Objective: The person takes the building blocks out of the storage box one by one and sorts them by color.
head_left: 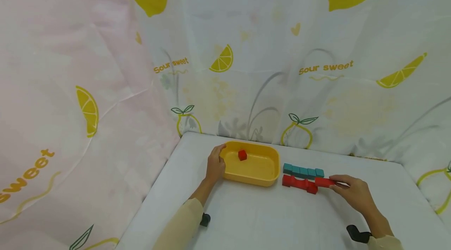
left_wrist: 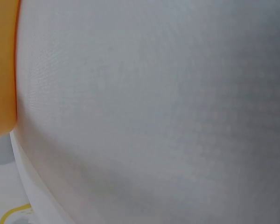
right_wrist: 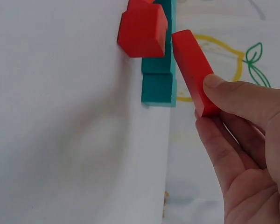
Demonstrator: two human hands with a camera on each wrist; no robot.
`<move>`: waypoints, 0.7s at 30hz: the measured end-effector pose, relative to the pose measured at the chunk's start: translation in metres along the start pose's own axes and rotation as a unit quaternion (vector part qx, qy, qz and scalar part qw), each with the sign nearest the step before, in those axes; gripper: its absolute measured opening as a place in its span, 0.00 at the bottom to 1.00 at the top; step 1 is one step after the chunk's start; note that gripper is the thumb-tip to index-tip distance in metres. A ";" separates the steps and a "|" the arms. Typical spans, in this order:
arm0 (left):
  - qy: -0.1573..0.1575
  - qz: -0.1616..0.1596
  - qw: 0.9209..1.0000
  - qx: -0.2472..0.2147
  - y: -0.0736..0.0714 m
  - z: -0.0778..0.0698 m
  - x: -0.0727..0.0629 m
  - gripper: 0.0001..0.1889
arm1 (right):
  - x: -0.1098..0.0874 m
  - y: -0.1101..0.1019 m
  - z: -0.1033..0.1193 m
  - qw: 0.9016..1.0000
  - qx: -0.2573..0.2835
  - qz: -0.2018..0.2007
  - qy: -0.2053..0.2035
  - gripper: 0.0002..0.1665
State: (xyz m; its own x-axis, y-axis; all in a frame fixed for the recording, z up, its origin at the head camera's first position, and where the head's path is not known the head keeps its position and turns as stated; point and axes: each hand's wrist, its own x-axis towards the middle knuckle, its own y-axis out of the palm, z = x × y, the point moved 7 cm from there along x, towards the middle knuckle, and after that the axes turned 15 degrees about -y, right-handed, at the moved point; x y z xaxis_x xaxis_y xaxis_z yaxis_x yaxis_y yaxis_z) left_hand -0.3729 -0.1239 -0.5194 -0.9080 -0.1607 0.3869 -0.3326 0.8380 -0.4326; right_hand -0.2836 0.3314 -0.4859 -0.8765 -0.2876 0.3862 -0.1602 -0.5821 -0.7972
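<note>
My right hand pinches one end of a long red block between thumb and fingers. In the right wrist view, the block tilts above the table. Near its far end is a row of red blocks, including a cube and a piece with a curved hollow. Behind that row runs a line of teal blocks, set end to end. My left hand grips the left end of a yellow tray. One red cube sits inside the tray. The left wrist view shows just a tray corner and a sliver of finger.
A white table bears everything. Behind it and to the left hang white curtains printed with lemons and lettering. Each wrist carries a dark camera mount, such as the right one.
</note>
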 end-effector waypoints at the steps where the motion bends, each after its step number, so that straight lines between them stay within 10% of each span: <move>1: 0.001 0.000 1.000 -0.002 0.000 0.000 0.000 0.29 | -0.002 -0.001 -0.002 1.000 -0.002 -0.003 0.003 0.19; 21: -0.002 0.002 1.000 -0.002 0.000 0.000 -0.001 0.29 | -0.022 0.022 -0.034 0.994 0.042 0.057 0.077 0.23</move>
State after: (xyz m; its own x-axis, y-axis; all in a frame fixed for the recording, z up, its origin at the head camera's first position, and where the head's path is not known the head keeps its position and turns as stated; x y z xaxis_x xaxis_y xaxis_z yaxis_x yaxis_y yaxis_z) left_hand -0.3723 -0.1238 -0.5194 -0.9100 -0.1593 0.3827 -0.3284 0.8403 -0.4312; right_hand -0.2833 0.3507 -0.5281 -0.9471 -0.2384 0.2147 -0.0234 -0.6161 -0.7874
